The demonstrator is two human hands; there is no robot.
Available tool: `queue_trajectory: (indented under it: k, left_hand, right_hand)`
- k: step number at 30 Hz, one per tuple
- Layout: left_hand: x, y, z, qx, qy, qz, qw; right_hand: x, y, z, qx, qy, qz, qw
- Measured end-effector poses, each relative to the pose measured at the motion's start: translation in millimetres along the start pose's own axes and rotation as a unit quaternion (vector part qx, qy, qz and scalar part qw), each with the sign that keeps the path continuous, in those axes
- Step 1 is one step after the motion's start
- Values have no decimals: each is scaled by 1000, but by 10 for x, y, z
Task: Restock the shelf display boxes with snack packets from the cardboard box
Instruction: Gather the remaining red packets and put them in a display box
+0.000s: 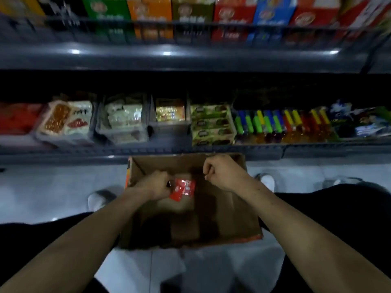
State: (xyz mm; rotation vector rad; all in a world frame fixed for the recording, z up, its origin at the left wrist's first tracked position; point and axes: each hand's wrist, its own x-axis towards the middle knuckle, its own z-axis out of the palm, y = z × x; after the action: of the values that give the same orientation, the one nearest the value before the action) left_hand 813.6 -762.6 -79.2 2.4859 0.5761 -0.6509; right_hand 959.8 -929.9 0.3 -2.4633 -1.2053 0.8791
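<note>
One open brown cardboard box (211,218) down on the pale tiled floor (63,187), long side running away toward the shelf (190,149). Inside the box, one small red snack packet (183,189), flat and shiny, tilted, long side leaning a little left of straight up in the view. Two bare hands over the box. Left hand (155,185) with fingers curled round the left edge of the red packet, gripping it. Right hand (222,172) near the far right of the box, fingers clenched in a fist; hard to tell if anything is inside. On the shelf, clear plastic display boxes (122,123) holding pale crinkly packs, all blurred. Two pale shoes (99,198), one each side of the box.
</note>
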Motion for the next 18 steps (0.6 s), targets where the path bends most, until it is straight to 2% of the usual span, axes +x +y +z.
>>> queue_trajectory:
  k: [6,10,14,18]
  left_hand:
    - [214,-318,674,-15,-25,-109,994]
    - [499,-448,946,21,0,-88,996]
    - [785,-602,1153,97,-19,-73,992]
    - [810,-652,1370,164,24,-97,981]
  right_hand:
    - [96,165,584,27,-46,65,996]
    - [137,267,735,76,-62,102,990]
    - [66,397,804,91,-66,111,987]
    - [-5,487,856,102,-90,124,983]
